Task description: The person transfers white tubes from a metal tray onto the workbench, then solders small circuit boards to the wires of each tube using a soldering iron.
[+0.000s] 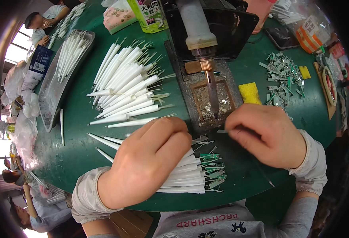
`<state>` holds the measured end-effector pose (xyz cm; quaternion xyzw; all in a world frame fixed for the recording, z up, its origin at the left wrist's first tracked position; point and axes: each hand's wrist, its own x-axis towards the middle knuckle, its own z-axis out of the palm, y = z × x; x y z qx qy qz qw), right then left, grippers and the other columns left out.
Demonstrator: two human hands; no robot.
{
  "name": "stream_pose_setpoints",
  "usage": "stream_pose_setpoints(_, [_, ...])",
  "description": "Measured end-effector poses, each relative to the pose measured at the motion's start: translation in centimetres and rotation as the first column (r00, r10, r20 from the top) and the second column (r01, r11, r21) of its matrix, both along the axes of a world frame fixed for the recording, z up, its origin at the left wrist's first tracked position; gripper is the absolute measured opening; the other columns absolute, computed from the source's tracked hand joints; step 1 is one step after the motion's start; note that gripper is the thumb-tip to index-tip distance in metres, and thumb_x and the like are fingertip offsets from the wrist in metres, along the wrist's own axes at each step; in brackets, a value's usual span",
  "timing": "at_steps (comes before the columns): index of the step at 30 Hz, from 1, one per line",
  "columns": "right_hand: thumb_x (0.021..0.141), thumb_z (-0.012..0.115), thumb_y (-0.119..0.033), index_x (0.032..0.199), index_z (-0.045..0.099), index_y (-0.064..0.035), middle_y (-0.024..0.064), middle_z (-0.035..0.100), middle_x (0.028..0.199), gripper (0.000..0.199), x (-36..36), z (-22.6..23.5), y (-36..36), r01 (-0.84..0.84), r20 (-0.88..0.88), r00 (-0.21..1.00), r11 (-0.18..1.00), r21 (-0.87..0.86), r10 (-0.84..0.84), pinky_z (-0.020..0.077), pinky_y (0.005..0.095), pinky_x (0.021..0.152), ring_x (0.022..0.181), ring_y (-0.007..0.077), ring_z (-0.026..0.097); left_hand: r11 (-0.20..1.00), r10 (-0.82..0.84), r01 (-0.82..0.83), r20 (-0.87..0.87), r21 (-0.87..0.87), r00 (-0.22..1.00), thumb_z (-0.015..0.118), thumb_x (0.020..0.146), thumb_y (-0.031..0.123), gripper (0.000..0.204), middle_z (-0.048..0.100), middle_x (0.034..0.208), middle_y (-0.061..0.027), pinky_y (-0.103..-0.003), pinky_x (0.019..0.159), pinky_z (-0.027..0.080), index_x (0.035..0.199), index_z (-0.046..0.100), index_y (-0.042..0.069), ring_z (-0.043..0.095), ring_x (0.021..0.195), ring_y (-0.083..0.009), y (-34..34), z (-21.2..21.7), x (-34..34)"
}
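My left hand (146, 158) is closed, fingers curled down over a row of white tapered tubes (184, 180) that end in small green circuit boards (215, 173). Whatever it grips is hidden behind the knuckles. In a pinch just right of the soldering iron's tip, my right hand (267, 135) holds a small thin grey strip (221, 131), slightly blurred. The soldering iron (211, 85) points downward above a metal tray (198, 95) of solder scraps. Left of it lies a fanned pile of white tapered tubes (123, 79) with bare wire ends.
Loose small circuit boards (281, 75) lie heaped at the right, near a yellow sponge (249, 93). A long clear tray (49, 93) with more tubes stands at the left. Snack bags (148, 16) and a black fan-like housing (234, 27) occupy the back. Other people sit at the far left.
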<state>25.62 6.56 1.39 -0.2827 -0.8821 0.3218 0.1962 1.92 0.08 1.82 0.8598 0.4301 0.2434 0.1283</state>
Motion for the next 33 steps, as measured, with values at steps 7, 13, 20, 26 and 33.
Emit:
stream_pose_setpoints(7, [0.084,0.063,-0.009,0.094,0.059,-0.0007,0.0075,0.065,0.079,0.013,-0.3,-0.4,-0.5,0.003,-0.027,0.999,0.731,-0.683,-0.030,0.0498,0.0273,0.058,0.066,0.0148,0.064,0.996,0.028,-0.013,0.162,-0.091,0.986,0.074,0.064,-0.007,0.025,0.060,0.090,-0.0114,-0.029,0.062,0.051,0.085,0.063,0.000,0.062,0.075,-0.0221,-0.4,0.7,0.6])
stream_pose_setpoints(13, [0.087,0.063,-0.011,0.098,0.058,-0.0010,0.0019,0.065,0.078,0.015,-0.9,0.0,0.1,-0.049,-0.068,0.996,0.299,-0.953,-0.055,0.0502,0.0207,0.058,0.066,0.0075,0.062,0.981,-0.048,0.051,-0.025,0.188,0.999,0.069,0.062,-0.003,0.024,0.059,0.089,-0.0148,-0.030,0.061,0.052,0.086,0.063,-0.005,0.061,0.074,-0.0251,-1.0,0.0,1.0])
stream_pose_setpoints(20, [0.083,0.064,-0.006,0.090,0.060,-0.0026,0.0031,0.064,0.078,0.009,-0.5,-0.2,-0.7,-0.112,-0.123,0.991,0.858,-0.501,0.058,0.0467,0.0247,0.050,0.060,0.0079,0.059,0.993,-0.078,0.070,0.082,0.095,0.994,0.068,0.065,-0.006,0.018,0.059,0.094,-0.0169,-0.030,0.061,0.051,0.083,0.065,-0.003,0.061,0.075,-0.0246,-1.0,-0.3,0.9])
stream_pose_setpoints(26, [0.079,0.064,-0.004,0.089,0.062,-0.0038,0.0046,0.063,0.077,0.010,-0.7,0.0,-1.4,-0.106,-0.183,0.982,0.930,-0.352,0.043,0.0456,0.0256,0.050,0.058,0.0113,0.058,0.881,0.109,0.099,0.402,-0.462,0.909,0.071,0.072,-0.004,0.013,0.058,0.097,-0.0130,-0.028,0.073,0.046,0.083,0.065,0.000,0.058,0.086,-0.0200,-0.5,0.5,0.6])
stream_pose_setpoints(33, [0.085,0.060,-0.003,0.097,0.060,0.0013,0.0047,0.066,0.084,0.013,-0.9,-0.5,-1.0,-0.048,-0.166,0.963,0.471,-0.881,-0.212,0.0483,0.0215,0.057,0.071,0.0084,0.062,0.771,0.323,0.074,0.488,-0.632,0.811,0.070,0.073,-0.002,0.008,0.058,0.100,-0.0128,-0.028,0.076,0.044,0.077,0.064,0.001,0.055,0.088,-0.0176,-0.9,-0.3,1.0])
